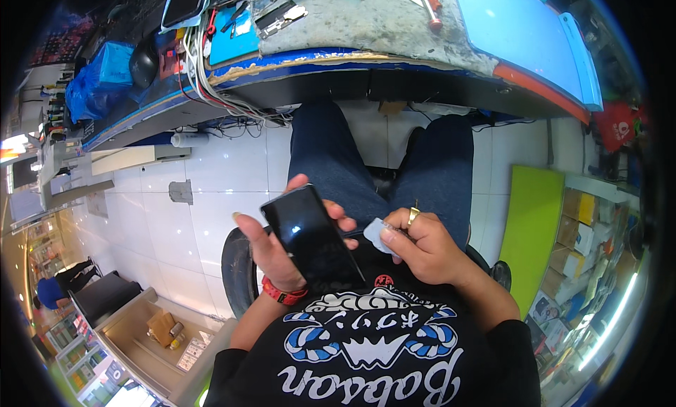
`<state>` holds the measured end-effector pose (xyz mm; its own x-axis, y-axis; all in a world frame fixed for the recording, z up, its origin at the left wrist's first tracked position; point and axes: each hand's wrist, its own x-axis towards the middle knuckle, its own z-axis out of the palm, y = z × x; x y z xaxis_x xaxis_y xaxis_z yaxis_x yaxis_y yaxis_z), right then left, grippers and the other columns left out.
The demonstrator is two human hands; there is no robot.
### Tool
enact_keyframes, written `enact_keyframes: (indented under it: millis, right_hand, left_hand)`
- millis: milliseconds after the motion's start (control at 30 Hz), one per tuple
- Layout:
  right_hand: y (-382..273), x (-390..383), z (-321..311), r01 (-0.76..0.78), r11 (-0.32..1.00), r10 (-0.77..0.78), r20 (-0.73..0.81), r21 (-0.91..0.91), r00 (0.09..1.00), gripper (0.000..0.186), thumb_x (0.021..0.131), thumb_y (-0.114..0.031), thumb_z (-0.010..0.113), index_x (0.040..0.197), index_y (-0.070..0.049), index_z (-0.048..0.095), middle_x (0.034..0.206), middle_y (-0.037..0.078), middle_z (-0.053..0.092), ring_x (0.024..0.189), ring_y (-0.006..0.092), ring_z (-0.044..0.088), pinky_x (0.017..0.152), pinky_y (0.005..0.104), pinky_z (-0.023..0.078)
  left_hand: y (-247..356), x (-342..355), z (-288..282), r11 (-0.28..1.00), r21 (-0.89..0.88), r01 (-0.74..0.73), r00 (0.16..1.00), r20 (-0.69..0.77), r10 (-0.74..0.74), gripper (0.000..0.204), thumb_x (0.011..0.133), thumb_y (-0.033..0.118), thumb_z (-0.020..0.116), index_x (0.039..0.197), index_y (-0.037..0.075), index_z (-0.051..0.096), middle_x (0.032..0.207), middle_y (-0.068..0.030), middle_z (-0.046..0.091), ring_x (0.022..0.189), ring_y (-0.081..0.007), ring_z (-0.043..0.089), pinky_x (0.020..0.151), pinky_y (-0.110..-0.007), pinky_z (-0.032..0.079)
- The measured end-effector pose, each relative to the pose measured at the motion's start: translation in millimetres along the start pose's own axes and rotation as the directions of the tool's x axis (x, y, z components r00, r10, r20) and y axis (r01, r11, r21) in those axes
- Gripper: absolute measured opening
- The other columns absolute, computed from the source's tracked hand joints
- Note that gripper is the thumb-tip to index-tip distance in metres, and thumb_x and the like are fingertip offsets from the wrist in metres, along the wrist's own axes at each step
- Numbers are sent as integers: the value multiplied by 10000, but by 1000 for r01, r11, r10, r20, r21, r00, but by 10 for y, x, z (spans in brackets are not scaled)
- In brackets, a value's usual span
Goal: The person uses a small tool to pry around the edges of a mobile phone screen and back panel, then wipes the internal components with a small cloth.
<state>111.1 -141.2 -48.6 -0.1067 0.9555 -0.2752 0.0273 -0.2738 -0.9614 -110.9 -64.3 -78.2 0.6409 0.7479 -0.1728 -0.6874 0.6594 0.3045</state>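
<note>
A black smartphone (310,234) with a dark, glossy screen lies tilted in my left hand (271,255). The thumb is at its left side and the fingertips show past its right edge. A red band circles that wrist. My right hand (422,245), with a gold ring on one finger, pinches a small thin pale-grey piece (379,236) between thumb and fingers. What this piece is I cannot make out; it could be a flat sheet or a cloth. It is held to the right of the phone, apart from it. Both hands are above my lap.
Ahead stands a workbench (352,27) with a worn, chipped front edge. On it are a red-handled screwdriver (432,16), a light-blue mat (517,34), cables (201,76) and small tools. A blue plastic bag (98,90) sits at left. A glass display case (584,245) stands at right.
</note>
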Motion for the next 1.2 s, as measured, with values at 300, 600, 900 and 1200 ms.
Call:
enact_keyframes:
  millis: [300,600,900,1200]
  right_hand:
    - [-95,83,158,113,981,-125,-67,-158,990,158,973,-122,614,921,20,659,727,113,669,628,204,653,591,320,485]
    - [-105,96,206,107,989,-109,-14,-99,994,204,969,-163,601,896,20,655,707,156,647,638,323,659,614,390,499]
    - [3,-54,144,56,975,13,304,-217,953,251,983,-216,593,902,6,676,732,153,647,718,330,645,702,413,501]
    - [125,-183,169,190,947,-87,364,-258,927,272,990,-247,584,902,-13,691,741,150,653,816,341,640,907,430,481]
  left_hand:
    - [-131,29,-74,996,87,2,1000,-22,-1,1051,833,897,232,1520,113,361,1212,-241,628,1228,-414,554,1083,-498,409]
    - [-141,24,-19,996,86,11,999,29,-13,1046,832,894,264,1496,95,385,1192,-223,620,1197,-377,567,1053,-515,430]
    - [-135,-33,-29,980,196,-45,999,24,42,989,847,867,292,1475,110,400,1117,-203,588,986,-314,647,1018,-552,459]
    - [-176,-112,3,934,328,-144,986,126,108,932,874,838,318,1470,126,406,1112,-203,579,971,-292,637,969,-487,467]
